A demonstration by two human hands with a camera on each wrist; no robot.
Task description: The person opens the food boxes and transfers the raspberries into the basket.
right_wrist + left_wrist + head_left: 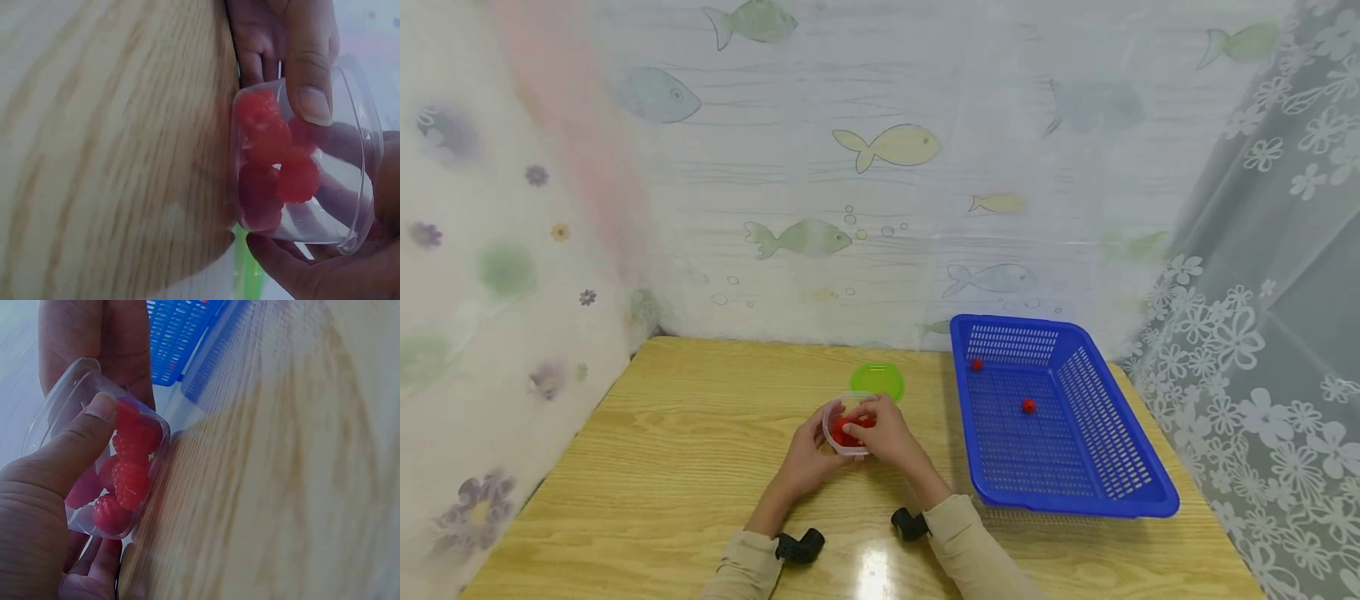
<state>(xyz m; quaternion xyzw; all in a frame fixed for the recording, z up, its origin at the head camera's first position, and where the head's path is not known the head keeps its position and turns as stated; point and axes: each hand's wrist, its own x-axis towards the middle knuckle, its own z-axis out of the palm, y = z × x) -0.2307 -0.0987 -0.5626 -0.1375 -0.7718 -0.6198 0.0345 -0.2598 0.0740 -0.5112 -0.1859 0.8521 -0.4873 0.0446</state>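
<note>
My left hand (pixel 807 461) grips a clear plastic tub (pixel 87 369) from the left, with its thumb (pixel 81 434) along the near side. Several red raspberries (pixel 259 144) lie at the bottom of the tub, which stands at the table's middle. From the right comes my right hand (pixel 891 433), thumb and bent fingers in the tub's opening, pinching at a raspberry there; its fingertips are partly hidden. One of its fingers (pixel 275 256) is outside the tub wall in the right wrist view. Just beyond the tub lies a round green lid (pixel 880 379).
A blue slotted basket (pixel 1067 500) stands on the right of the wooden table (pixel 685 450). Inside are two more red raspberries, one near the middle (pixel 1029 406) and another by its left wall (pixel 977 365). Curtains with fish and flowers hang around the table.
</note>
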